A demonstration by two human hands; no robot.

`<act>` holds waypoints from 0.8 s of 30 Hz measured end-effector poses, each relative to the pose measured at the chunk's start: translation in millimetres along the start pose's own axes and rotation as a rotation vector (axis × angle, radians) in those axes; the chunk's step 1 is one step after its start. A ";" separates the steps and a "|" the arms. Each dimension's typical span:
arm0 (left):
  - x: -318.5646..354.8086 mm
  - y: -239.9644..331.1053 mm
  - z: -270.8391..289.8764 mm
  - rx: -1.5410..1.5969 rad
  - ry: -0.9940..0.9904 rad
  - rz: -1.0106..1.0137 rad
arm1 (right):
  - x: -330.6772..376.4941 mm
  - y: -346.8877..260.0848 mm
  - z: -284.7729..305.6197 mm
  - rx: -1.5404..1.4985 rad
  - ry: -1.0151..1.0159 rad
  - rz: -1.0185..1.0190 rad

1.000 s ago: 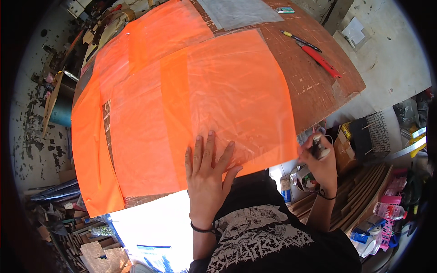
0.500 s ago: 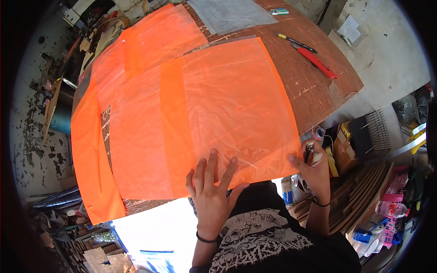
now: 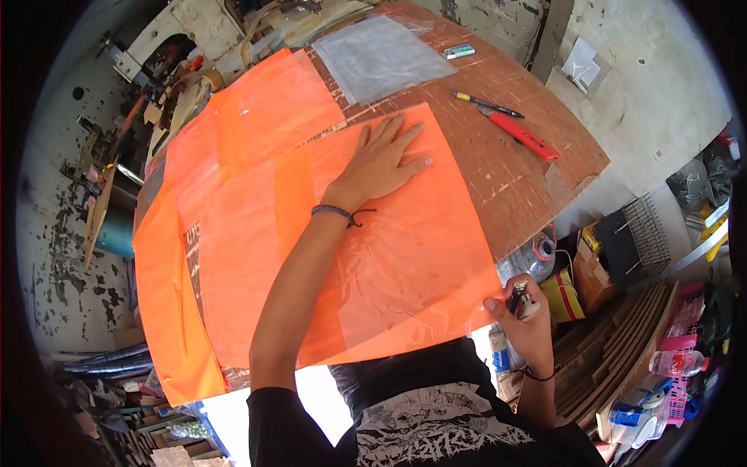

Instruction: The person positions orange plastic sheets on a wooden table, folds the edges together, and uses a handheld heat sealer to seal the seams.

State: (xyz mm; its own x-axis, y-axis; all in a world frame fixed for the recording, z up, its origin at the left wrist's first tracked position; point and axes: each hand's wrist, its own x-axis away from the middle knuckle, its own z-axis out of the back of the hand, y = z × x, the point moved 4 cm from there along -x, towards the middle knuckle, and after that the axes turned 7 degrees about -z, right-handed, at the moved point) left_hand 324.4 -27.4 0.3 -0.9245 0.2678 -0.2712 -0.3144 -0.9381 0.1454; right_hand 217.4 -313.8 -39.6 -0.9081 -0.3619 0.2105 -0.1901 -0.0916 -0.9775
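Clear plastic sheeting [image 3: 405, 272] lies over a bright orange sheet [image 3: 307, 202] on the brown board-topped table [image 3: 498, 187]. My left hand [image 3: 381, 162] rests flat near the far right part of this layered sheet, fingers spread, its forearm reaching across the plastic. At the near right corner, my right hand [image 3: 533, 327] is closed around a small silver-and-cream stapler [image 3: 523, 300], partly hidden by the fingers. Its thumb touches the sheet's edge. Another orange piece with plastic on it [image 3: 272, 117] lies farther back, and an orange strip [image 3: 167, 296] runs along the left.
Grey translucent sheets [image 3: 381, 58] lie at the far side, near a small green-and-white box [image 3: 459, 51]. A pen [image 3: 486, 103] and a red cutter knife [image 3: 523, 134] are on the right. Beyond the table's right edge are stacked wooden strips [image 3: 615, 350] and a wire rack [image 3: 650, 222].
My left hand has moved from the sheet's near edge to its far part, lying flat there. My right hand stays at the near right corner with the stapler. The view has shifted slightly.
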 end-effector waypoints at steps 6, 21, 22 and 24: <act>-47.6 -37.7 0.0 0.102 0.069 0.150 | -13.1 -20.6 2.2 0.198 -0.004 -0.020; -49.1 -80.4 8.4 0.650 0.068 0.189 | -42.7 -72.3 -15.0 -0.024 -0.499 0.745; -45.6 -80.2 14.1 0.824 0.018 0.236 | -40.5 -76.5 -13.5 -0.052 -0.503 0.701; -34.4 -85.4 32.1 0.827 -0.041 0.253 | -35.5 -70.9 -8.9 -0.131 -0.539 0.604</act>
State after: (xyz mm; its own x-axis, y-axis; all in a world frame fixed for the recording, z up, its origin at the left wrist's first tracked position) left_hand 376.1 50.5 27.8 -0.9899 0.0953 -0.1047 -0.1390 -0.5138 0.8466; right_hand 259.8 -286.2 22.0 -0.5700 -0.7134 -0.4075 0.2023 0.3588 -0.9112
